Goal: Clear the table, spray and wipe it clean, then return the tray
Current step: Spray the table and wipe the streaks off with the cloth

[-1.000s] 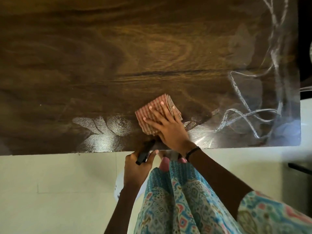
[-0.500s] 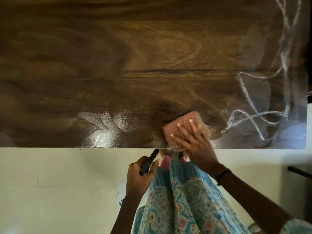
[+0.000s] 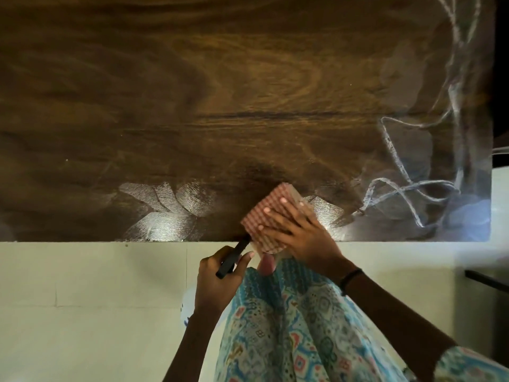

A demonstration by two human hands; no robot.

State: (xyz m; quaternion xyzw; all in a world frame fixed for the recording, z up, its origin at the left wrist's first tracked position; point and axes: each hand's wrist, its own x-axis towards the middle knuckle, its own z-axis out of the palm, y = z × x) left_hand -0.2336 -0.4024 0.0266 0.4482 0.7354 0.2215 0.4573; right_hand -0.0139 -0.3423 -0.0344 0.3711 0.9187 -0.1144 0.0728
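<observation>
A dark wooden table point(image 3: 220, 92) fills the upper view, with wet streaks along its near edge and right side. My right hand point(image 3: 300, 232) presses flat on a folded red-and-white checked cloth point(image 3: 271, 213) at the table's near edge; part of the cloth hangs over the edge. My left hand point(image 3: 217, 279) is below the edge, over the floor, gripping a spray bottle whose black trigger head point(image 3: 231, 260) shows above my fingers; its white body point(image 3: 188, 304) peeks out under my wrist. No tray is in view.
Pale tiled floor point(image 3: 82, 312) lies below the table edge. My patterned blue garment point(image 3: 289, 326) hangs close to the table. A dark object point(image 3: 487, 279) juts in at the right edge. The table's right end point(image 3: 490, 188) is near the frame's right side.
My right hand slid the cloth right along the near edge, then back a little left and toward me, leaving a fresh wet patch to its right. My left hand stayed put.
</observation>
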